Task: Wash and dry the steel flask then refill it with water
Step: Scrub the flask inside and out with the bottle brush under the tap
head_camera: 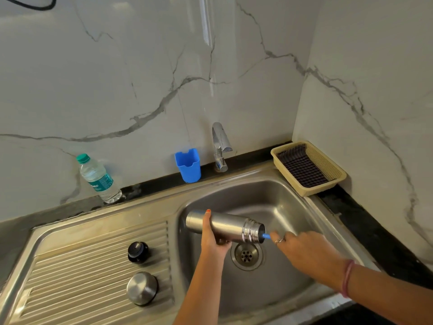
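Left hand [214, 233] clamped round cylindrical brushed-steel flask [222, 225], held over steel sink basin [281, 202] at lower centre | flask's long axis lies level, mouth pointing frame-right | right hand [304, 249] nearer the mouth, closed on blue brush handle [266, 236] entering it

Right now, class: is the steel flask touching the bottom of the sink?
Apart. The head view shows the left hand holding the steel flask sideways above the sink, with the drain visible beneath it.
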Available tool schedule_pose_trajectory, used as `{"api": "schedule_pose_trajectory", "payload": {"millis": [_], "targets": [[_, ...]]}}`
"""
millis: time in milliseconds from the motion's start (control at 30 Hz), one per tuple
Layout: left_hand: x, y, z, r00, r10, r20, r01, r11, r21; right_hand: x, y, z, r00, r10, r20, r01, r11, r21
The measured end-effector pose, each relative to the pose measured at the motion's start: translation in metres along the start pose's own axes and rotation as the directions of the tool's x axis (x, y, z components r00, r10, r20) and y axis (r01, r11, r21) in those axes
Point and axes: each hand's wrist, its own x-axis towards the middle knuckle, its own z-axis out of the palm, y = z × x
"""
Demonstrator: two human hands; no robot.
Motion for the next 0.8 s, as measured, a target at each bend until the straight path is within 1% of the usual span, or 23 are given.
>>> {"api": "schedule_pose_trajectory", "payload": {"millis": [33, 67, 100, 167, 233, 267, 300, 333, 367, 400, 433, 467, 500, 533, 567, 600, 633, 667, 700, 733, 767, 800], "targets": [[0.000, 0.000, -0.001, 1.000, 0.009, -0.006, -0.009, 1.000, 0.006, 0.000, -0.001, -0.004, 0.998, 0.016, -0.053, -0.017, 0.999, -0.027], [0.000, -0.001, -0.002, 1.000, 0.015, -0.008, -0.015, 1.000, 0.003, 0.002, -0.003, -0.009, 0.999, 0.024, -0.034, -0.027, 0.997, -0.066], [0.000, -0.001, -0.002, 1.000, 0.019, -0.001, -0.019, 1.000, -0.014, 0.006, -0.007, -0.014, 0.999, 0.037, 0.014, -0.035, 0.996, -0.087], [0.000, -0.001, 0.000, 1.000, 0.017, 0.021, -0.016, 0.998, -0.058, 0.006, -0.008, -0.016, 0.999, 0.024, -0.041, -0.028, 0.995, -0.094], [0.001, -0.001, 0.002, 0.999, -0.002, 0.046, 0.006, 0.997, -0.081, 0.009, -0.007, -0.016, 0.994, 0.098, 0.044, -0.098, 0.995, -0.004], [0.001, -0.001, 0.002, 0.998, -0.019, 0.055, 0.024, 0.996, -0.085, 0.012, -0.009, -0.016, 0.985, 0.147, 0.094, -0.154, 0.985, 0.077], [0.003, -0.001, 0.002, 0.998, -0.038, 0.057, 0.043, 0.996, -0.082, 0.015, -0.010, -0.016, 0.966, 0.180, 0.187, -0.218, 0.954, 0.208], [0.004, 0.000, 0.002, 0.997, -0.056, 0.054, 0.061, 0.995, -0.083, 0.020, -0.010, -0.020, 0.926, 0.193, 0.325, -0.313, 0.873, 0.375], [0.005, 0.000, 0.001, 0.996, -0.073, 0.044, 0.076, 0.994, -0.083, 0.024, -0.008, -0.020, 0.872, 0.183, 0.453, -0.423, 0.747, 0.513], [0.005, 0.000, 0.000, 0.996, -0.086, 0.039, 0.089, 0.993, -0.081, 0.026, -0.006, -0.023, 0.819, 0.173, 0.547, -0.530, 0.593, 0.606], [0.004, -0.001, -0.001, 0.995, -0.094, 0.040, 0.096, 0.992, -0.076, 0.028, -0.003, -0.029, 0.769, 0.149, 0.621, -0.609, 0.466, 0.642], [0.003, -0.001, -0.002, 0.994, -0.097, 0.046, 0.100, 0.992, -0.071, 0.026, -0.001, -0.037, 0.736, 0.119, 0.667, -0.645, 0.424, 0.636], [0.001, -0.002, -0.003, 0.994, -0.097, 0.050, 0.101, 0.992, -0.070, 0.025, 0.002, -0.041, 0.753, 0.123, 0.646, -0.612, 0.491, 0.620], [0.000, -0.003, -0.003, 0.994, -0.095, 0.049, 0.098, 0.992, -0.073, 0.023, 0.002, -0.044, 0.807, 0.139, 0.574, -0.515, 0.641, 0.569], [0.000, -0.005, -0.003, 0.995, -0.093, 0.046, 0.097, 0.992, -0.084, 0.019, -0.001, -0.043, 0.887, 0.158, 0.433, -0.373, 0.798, 0.474], [-0.001, -0.006, -0.002, 0.995, -0.091, 0.045, 0.095, 0.990, -0.103, 0.017, -0.004, -0.036, 0.956, 0.136, 0.259, -0.214, 0.929, 0.301], [-0.002, -0.007, 0.000, 0.995, -0.091, 0.045, 0.096, 0.988, -0.123, 0.013, -0.008, -0.035, 0.986, 0.076, 0.146, -0.087, 0.994, 0.073], [-0.002, -0.008, 0.001, 0.995, -0.092, 0.046, 0.097, 0.985, -0.143, 0.009, -0.010, -0.024, 1.000, 0.002, 0.031, 0.000, 0.997, -0.071], [-0.002, -0.009, 0.002, 0.995, -0.090, 0.045, 0.096, 0.984, -0.150, 0.007, -0.012, -0.016, 0.998, -0.028, -0.058, 0.023, 0.995, -0.096], [-0.003, -0.009, 0.002, 0.995, -0.087, 0.048, 0.093, 0.985, -0.148, 0.006, -0.014, -0.014, 0.999, -0.008, -0.040, 0.005, 0.998, -0.067], [-0.003, -0.010, 0.002, 0.995, -0.081, 0.051, 0.087, 0.986, -0.139, 0.007, -0.016, -0.016, 1.000, -0.030, 0.006, 0.031, 0.997, -0.064], [-0.003, -0.010, 0.000, 0.996, -0.075, 0.055, 0.082, 0.988, -0.133, 0.009, -0.018, -0.026, 0.995, -0.023, 0.095, 0.023, 1.000, 0.007]]}}
